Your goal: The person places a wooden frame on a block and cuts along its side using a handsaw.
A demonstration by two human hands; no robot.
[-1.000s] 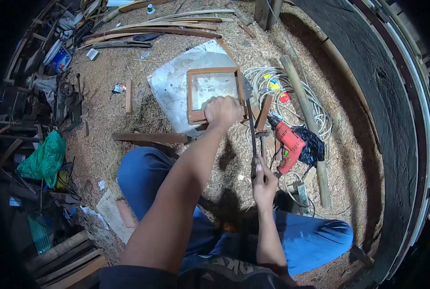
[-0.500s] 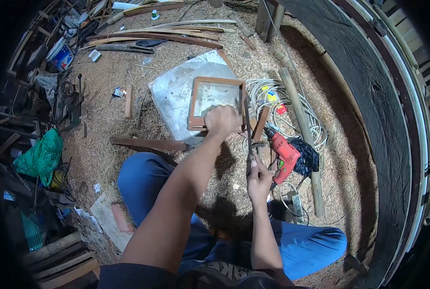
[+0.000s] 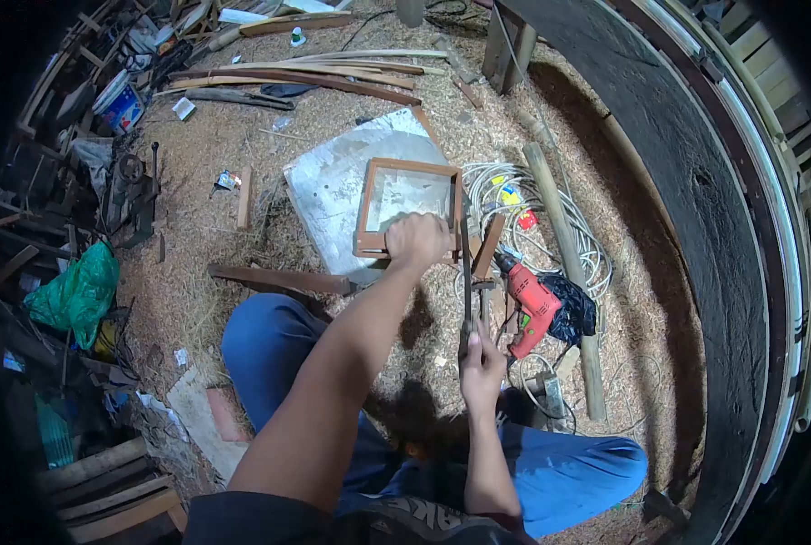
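A brown wooden frame [image 3: 363,202] with a clear pane lies on a scuffed silvery board [image 3: 319,209] on the ground. My left hand [image 3: 418,240] is closed over its near rail, pressing it against the board. In my right hand [image 3: 482,372] is a long, thin dark tool [image 3: 466,282], its handle in my fingers. It points away from me, seen nearly edge-on along the frame's right side; whether it is a saw or a file I cannot tell. Just right of it is a short wooden piece [image 3: 488,245].
A red power drill [image 3: 533,304] lies right of my right hand, beside a black plastic bag [image 3: 572,311]. Behind are coiled white cable [image 3: 560,218] and a round pole [image 3: 560,218]. Wood strips [image 3: 333,82] lie at the back; a large dark beam [image 3: 696,173] curves along the right.
My right hand has drawn back slightly toward my body with the tool. My left hand stays on the frame. The whole view has shifted a little.
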